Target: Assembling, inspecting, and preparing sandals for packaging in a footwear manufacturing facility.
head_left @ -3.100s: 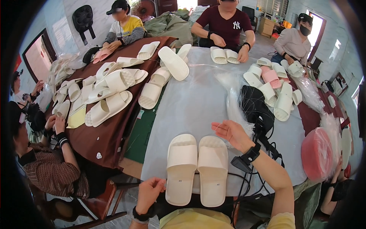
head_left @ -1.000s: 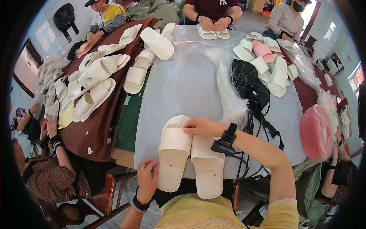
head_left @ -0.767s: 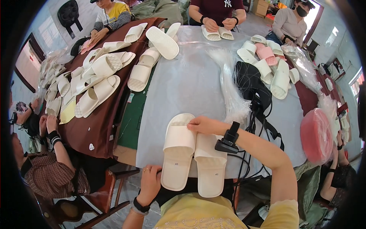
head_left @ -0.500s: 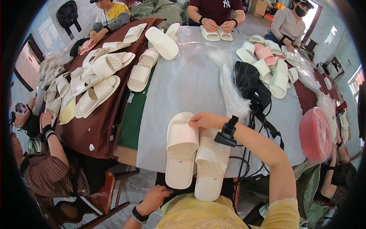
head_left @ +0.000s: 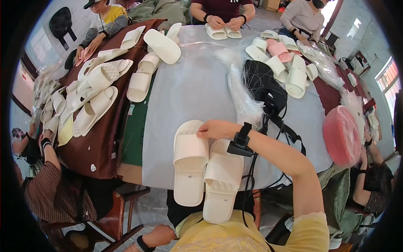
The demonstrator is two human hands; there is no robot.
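Note:
A pair of cream-white slippers lies side by side at the near edge of the grey-covered table, heels overhanging it. My right hand [head_left: 216,129] reaches across from the right, its fingers closed at the strap's upper edge of the left slipper [head_left: 191,153]. Just below that wrist, which wears a black band with a small black device, sits the right slipper [head_left: 223,172], set slightly nearer to me. Low at the left, beside my yellow top, is my left hand [head_left: 158,236]; its fingers are hidden from view.
Bundled clear plastic strands [head_left: 243,90] lie mid-table beside a black bag [head_left: 268,86] with cables. White slippers [head_left: 100,80] pile up on the brown cloth at left; white and pink ones [head_left: 279,50] at far right. A pink roll [head_left: 342,136] stands right. Several people work around.
My left hand has moved down and left, away from the slippers. My right hand keeps its place at the left slipper's strap. The whole view has shifted slightly.

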